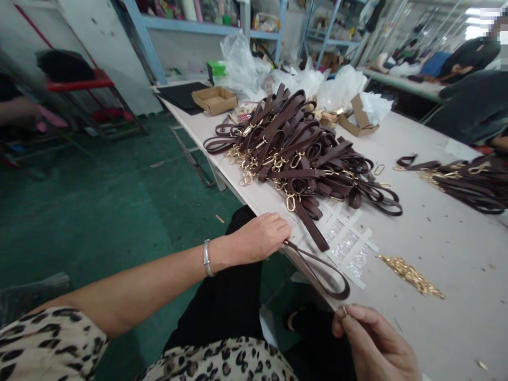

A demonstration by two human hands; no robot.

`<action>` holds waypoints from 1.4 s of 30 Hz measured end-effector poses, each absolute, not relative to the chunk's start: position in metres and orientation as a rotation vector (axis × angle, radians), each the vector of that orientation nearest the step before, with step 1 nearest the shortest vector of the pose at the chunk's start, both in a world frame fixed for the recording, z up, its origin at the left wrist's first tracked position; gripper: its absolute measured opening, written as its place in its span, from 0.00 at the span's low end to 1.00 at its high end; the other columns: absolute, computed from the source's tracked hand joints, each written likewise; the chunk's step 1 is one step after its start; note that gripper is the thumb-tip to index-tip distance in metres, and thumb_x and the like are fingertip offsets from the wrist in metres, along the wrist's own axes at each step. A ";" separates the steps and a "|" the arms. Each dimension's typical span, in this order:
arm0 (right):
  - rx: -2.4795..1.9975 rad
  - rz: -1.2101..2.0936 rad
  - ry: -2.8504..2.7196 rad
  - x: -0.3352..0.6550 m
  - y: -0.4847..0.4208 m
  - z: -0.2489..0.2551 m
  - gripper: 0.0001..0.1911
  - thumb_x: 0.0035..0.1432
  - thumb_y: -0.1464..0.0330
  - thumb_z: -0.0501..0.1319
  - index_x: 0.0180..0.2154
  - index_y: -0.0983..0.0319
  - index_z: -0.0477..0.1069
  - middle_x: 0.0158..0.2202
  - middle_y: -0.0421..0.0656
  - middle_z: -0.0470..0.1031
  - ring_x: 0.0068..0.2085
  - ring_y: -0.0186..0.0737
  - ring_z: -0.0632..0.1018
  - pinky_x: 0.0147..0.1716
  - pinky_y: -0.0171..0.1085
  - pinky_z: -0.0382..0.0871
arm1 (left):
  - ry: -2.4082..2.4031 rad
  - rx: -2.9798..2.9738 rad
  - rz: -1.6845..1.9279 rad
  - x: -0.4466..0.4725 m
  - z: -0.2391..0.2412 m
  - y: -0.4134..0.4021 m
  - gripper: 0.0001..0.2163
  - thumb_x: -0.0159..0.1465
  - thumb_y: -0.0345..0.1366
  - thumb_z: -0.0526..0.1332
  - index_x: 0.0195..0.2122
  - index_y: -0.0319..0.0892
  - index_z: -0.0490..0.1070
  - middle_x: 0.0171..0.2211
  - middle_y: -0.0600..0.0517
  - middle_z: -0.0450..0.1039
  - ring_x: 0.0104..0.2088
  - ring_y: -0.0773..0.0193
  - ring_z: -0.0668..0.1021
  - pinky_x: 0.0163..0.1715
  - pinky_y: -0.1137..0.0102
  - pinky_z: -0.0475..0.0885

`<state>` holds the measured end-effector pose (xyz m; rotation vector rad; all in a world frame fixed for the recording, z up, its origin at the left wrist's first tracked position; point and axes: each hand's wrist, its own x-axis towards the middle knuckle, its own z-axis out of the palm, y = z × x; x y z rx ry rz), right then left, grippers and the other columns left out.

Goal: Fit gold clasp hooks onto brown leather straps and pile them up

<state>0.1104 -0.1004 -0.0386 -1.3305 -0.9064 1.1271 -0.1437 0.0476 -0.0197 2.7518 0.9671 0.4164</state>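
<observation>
My left hand (260, 236) is closed around the end of a brown leather strap (331, 288) by the table's near edge. The strap's loop hangs out toward my right hand; its other end is hidden in my fist. With thumb and forefinger, my right hand (375, 341) pinches a tiny gold-coloured metal piece (344, 311), its exact kind too small to tell. Just beyond my left hand lies a large heap of brown straps (293, 137) with gold clasps and rings. A pile of small gold metal pieces (413, 276) rests on the table beyond my right hand.
On the white table (448, 248) are a second bunch of straps (472, 182), clear plastic bags (242, 58), an open cardboard box (214, 100) and plastic-covered strips (345, 243). Shelves (190, 24) stand behind. Another person (472, 58) is at the far right.
</observation>
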 end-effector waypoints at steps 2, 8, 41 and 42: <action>-1.317 1.160 -0.922 0.108 -0.102 -0.040 0.08 0.49 0.63 0.74 0.32 0.58 0.80 0.25 0.44 0.77 0.27 0.36 0.77 0.28 0.31 0.74 | 1.022 2.516 0.438 -0.140 -0.015 0.034 0.05 0.65 0.26 0.55 0.38 0.39 0.69 0.34 0.47 0.74 0.37 0.58 0.75 0.40 0.65 0.69; -1.338 1.173 -0.881 0.108 -0.112 -0.046 0.07 0.51 0.64 0.73 0.33 0.59 0.80 0.26 0.43 0.77 0.28 0.36 0.77 0.30 0.33 0.75 | 0.880 1.337 0.501 -0.113 -0.021 -0.008 0.17 0.68 0.34 0.54 0.57 0.39 0.69 0.36 0.49 0.76 0.29 0.65 0.79 0.31 0.70 0.72; -1.570 1.108 -0.846 0.112 -0.121 -0.078 0.12 0.53 0.60 0.71 0.36 0.60 0.80 0.26 0.39 0.76 0.28 0.35 0.75 0.31 0.34 0.71 | 0.849 0.900 0.512 -0.054 -0.051 -0.055 0.15 0.64 0.33 0.61 0.51 0.40 0.78 0.29 0.51 0.79 0.26 0.69 0.79 0.25 0.78 0.67; -1.566 1.108 -0.845 0.111 -0.122 -0.077 0.11 0.53 0.60 0.71 0.36 0.60 0.80 0.26 0.39 0.76 0.29 0.34 0.75 0.31 0.34 0.71 | 0.840 0.918 0.512 -0.055 -0.050 -0.055 0.15 0.64 0.33 0.60 0.51 0.40 0.78 0.30 0.51 0.80 0.26 0.69 0.79 0.25 0.79 0.67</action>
